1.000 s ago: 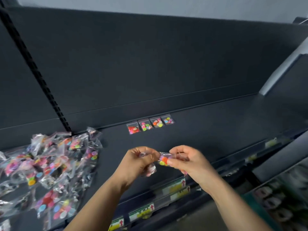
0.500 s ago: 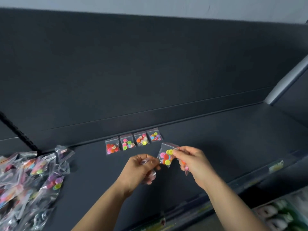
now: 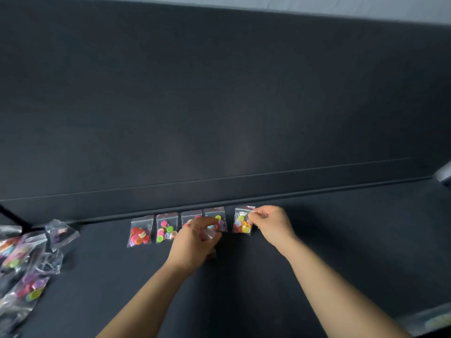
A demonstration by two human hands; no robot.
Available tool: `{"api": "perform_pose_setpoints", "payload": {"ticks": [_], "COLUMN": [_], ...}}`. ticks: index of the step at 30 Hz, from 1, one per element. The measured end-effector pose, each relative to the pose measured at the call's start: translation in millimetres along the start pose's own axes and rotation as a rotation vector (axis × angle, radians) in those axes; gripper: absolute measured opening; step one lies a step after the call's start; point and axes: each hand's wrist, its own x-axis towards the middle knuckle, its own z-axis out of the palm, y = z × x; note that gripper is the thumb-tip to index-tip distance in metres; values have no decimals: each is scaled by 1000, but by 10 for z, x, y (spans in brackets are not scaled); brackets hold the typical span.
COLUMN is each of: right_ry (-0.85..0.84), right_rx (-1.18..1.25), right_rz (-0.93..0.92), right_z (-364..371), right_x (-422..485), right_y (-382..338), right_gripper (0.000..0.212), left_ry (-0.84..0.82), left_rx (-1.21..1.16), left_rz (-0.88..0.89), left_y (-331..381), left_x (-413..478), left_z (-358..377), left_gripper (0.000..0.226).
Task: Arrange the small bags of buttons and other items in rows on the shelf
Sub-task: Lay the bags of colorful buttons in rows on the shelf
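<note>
Altogether five button bags (image 3: 166, 227) along shelf (image 3: 341, 240); right hand (image 3: 272, 223) pinching the fifth bag (image 3: 242, 223), left hand (image 3: 195, 240) clutching another.

Third bag (image 3: 190, 217): my left hand (image 3: 192, 242) covers its lower half; buttons barely show
Fourth bag (image 3: 218, 219): partly behind my fingers
Loose pile (image 3: 23, 267): cut off at left edge; contents blurred
Clear bag in my left hand (image 3: 208, 234): contents unreadable

head view, close above dark shelf (image 3: 341, 240)
</note>
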Motion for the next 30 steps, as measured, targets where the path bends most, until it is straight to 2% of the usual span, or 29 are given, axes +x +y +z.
{"api": "perform_pose_setpoints", "payload": {"ticks": [4,7,12,18,20,22,25,27,30], "right_ry": [-25,-54,-203,-236,-215,-198,-301,-411,-560], "right_rx": [-130,-264,-449,-575,-521,-293,159,257,233], "right_rz": [-62,-237,-521,-580,-569,-436,-136,-95,-158], "right_z": [17,-49,-69,-28,-26,-61,-180,-274,-385], "right_x": [259,272,233,245,243,209,96,25,-97], "right_y": [91,153,283,244,244,193,75,58,34], "right_gripper": [24,39,37,36,37,35,18,21,22], "left_ry": [106,159,195,201,194,238,279,161,4], "left_rx": [102,187,297,317,302,209,-173,-454,-572], "left_rz": [10,24,54,47,38,17,-102,-187,-189], "left_y": [-2,-10,-28,-44,-42,-10,181,349,506], "left_x": [43,65,79,82,65,28,-55,-118,-155], "left_z": [122,163,214,223,215,223,283,348,440], "left_gripper": [29,31,30,29,28,23,9,13,22]}}
